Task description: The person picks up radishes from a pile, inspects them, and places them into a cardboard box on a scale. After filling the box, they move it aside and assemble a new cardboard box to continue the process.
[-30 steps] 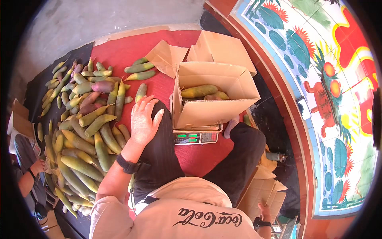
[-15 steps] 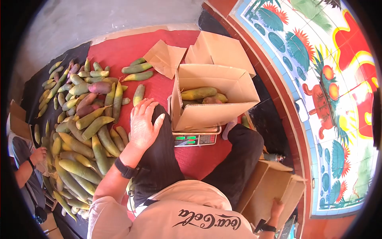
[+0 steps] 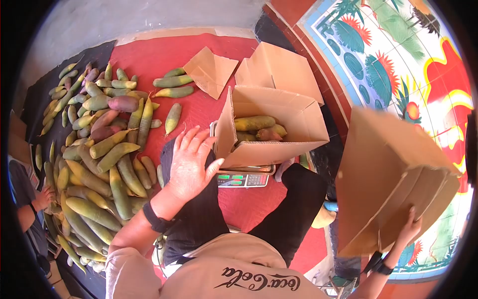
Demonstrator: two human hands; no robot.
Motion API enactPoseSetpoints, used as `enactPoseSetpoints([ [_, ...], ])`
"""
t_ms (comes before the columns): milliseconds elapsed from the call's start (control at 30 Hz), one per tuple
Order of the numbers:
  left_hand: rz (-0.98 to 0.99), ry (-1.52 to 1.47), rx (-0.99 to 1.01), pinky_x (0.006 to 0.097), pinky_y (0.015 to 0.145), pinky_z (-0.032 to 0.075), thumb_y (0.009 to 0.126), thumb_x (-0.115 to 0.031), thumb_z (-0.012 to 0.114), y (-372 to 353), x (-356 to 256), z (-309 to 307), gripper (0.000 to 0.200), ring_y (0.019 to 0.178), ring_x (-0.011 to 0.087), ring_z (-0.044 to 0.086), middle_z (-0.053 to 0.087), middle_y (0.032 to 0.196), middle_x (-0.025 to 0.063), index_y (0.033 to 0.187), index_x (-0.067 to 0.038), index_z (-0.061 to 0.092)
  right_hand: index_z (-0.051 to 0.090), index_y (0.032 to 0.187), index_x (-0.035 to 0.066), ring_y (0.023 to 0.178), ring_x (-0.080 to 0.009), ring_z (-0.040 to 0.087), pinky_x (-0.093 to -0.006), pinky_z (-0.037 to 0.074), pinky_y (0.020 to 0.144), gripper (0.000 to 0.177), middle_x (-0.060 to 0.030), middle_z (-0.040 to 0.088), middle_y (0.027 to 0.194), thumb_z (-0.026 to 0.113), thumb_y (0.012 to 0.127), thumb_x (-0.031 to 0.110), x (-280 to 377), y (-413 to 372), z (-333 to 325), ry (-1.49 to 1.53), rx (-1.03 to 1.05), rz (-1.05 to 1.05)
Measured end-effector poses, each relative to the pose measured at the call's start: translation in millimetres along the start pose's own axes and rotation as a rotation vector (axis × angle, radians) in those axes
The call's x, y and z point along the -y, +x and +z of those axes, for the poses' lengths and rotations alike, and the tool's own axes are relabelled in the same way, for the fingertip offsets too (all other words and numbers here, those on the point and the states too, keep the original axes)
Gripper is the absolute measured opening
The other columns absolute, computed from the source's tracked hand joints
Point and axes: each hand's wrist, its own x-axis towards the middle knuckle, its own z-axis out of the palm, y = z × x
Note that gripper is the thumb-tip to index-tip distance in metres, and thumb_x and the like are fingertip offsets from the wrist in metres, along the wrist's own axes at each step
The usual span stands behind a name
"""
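My right hand (image 3: 410, 227) grips the edge of a cardboard box (image 3: 376, 169), raised at my right side with its flaps hanging loose. My left hand (image 3: 193, 162) holds nothing; its fingers are spread over my left knee, near the corner of another open carton (image 3: 271, 152). That carton rests on a digital scale (image 3: 256, 180) with lit green displays. Inside it lie several green and reddish radishes (image 3: 255, 122).
A large pile of green and purple radishes (image 3: 94, 214) covers the floor at left. Behind the scale stand another carton (image 3: 286, 65) and a loose cardboard piece (image 3: 211, 70). Another person's hand (image 3: 44, 198) is at the far left. A painted tile wall (image 3: 393, 74) bounds the right.
My right hand has lifted the cardboard box from low beside my right leg, up and outward to the right. My left hand has shifted slightly right, toward the carton on the scale.
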Motion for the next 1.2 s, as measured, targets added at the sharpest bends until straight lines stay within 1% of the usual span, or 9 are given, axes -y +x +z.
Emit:
enactPoseSetpoints([
  [200,0.009,0.015,0.059,0.049,0.101,0.027,0.075,-0.036,0.062,-1,2,0,0.049,0.12,0.0326,0.039,0.049,0.121,0.013,0.112,-0.004,0.053,0.058,0.109,-0.004,0.091,-0.0129,0.058,-0.0258,0.046,0.08,0.031,-0.0099,0.064,0.103,0.058,0.089,0.019,51,108,93,0.244,-0.135,-0.176],
  [267,0.008,0.004,0.075,0.0487,0.101,0.027,0.075,-0.037,0.062,0,4,0,0.05,0.119,0.0328,0.04,0.049,0.12,0.0137,0.112,-0.004,0.053,0.059,0.108,-0.005,0.09,-0.0124,0.058,-0.0251,0.046,0.08,0.03,-0.0088,0.064,0.102,0.058,0.089,0.018,83,136,132,0.262,-0.129,-0.28],
  [333,0.006,-0.001,0.09,0.0484,0.101,0.027,0.075,-0.038,0.062,1,5,0,0.051,0.119,0.033,0.04,0.05,0.119,0.0145,0.112,-0.004,0.054,0.06,0.107,-0.002,0.078,-0.0091,0.059,-0.025,0.048,0.069,0.027,-0.0089,0.066,0.088,0.06,0.087,0.018,107,167,172,0.169,-0.169,-0.514],
  [400,0.002,-0.008,0.101,0.0484,0.1,0.028,0.074,-0.038,0.062,3,6,-1,0.051,0.118,0.0333,0.041,0.05,0.119,0.0148,0.111,-0.004,0.054,0.061,0.102,0.001,0.069,-0.0143,0.06,-0.0271,0.048,0.065,0.023,-0.0124,0.065,0.078,0.061,0.086,0.018,147,187,210,0.046,-0.189,-0.46],
  [533,-0.026,-0.01,0.125,0.0483,0.099,0.03,0.073,-0.039,0.063,8,9,0,0.052,0.116,0.0339,0.043,0.05,0.119,0.0153,0.11,-0.003,0.054,0.06,0.097,0.003,0.075,-0.0311,0.061,-0.0332,0.049,0.066,0.019,-0.0144,0.063,0.087,0.059,0.086,0.018,196,225,296,0.057,-0.263,-0.745],
  [667,-0.053,0.006,0.162,0.0476,0.097,0.032,0.072,-0.039,0.064,15,14,-1,0.051,0.115,0.0335,0.044,0.051,0.118,0.0147,0.109,-0.004,0.056,0.058,0.105,0.007,0.082,-0.0301,0.061,-0.0354,0.05,0.069,0.022,-0.0112,0.062,0.098,0.059,0.085,0.016,234,239,380,0.019,-0.315,-0.87],
  [900,-0.069,0.043,0.205,0.0462,0.094,0.035,0.073,-0.041,0.063,21,19,2,0.048,0.113,0.0323,0.047,0.053,0.116,0.0136,0.104,-0.005,0.059,0.052,0.116,0.014,0.097,-0.0297,0.058,-0.038,0.05,0.08,0.042,-0.0108,0.057,0.112,0.047,0.077,-0.001,227,199,512,-0.148,0.021,-0.907],
  [1067,-0.084,0.05,0.216,0.0455,0.094,0.035,0.073,-0.042,0.062,21,20,1,0.048,0.112,0.0322,0.047,0.054,0.115,0.0135,0.103,-0.005,0.059,0.035,0.132,0.016,0.111,-0.0312,0.05,-0.0377,0.047,0.088,0.059,-0.0111,0.048,0.126,0.043,0.077,-0.005,201,161,532,-0.247,0.32,-0.807],
  [1200,-0.074,0.055,0.216,0.045,0.094,0.035,0.073,-0.041,0.063,22,19,4,0.048,0.112,0.0323,0.047,0.054,0.116,0.0134,0.104,-0.005,0.059,0.035,0.133,0.015,0.114,-0.0303,0.048,-0.0365,0.046,0.09,0.06,-0.0104,0.048,0.126,0.042,0.077,-0.005,189,151,526,-0.383,0.369,-0.767],
])
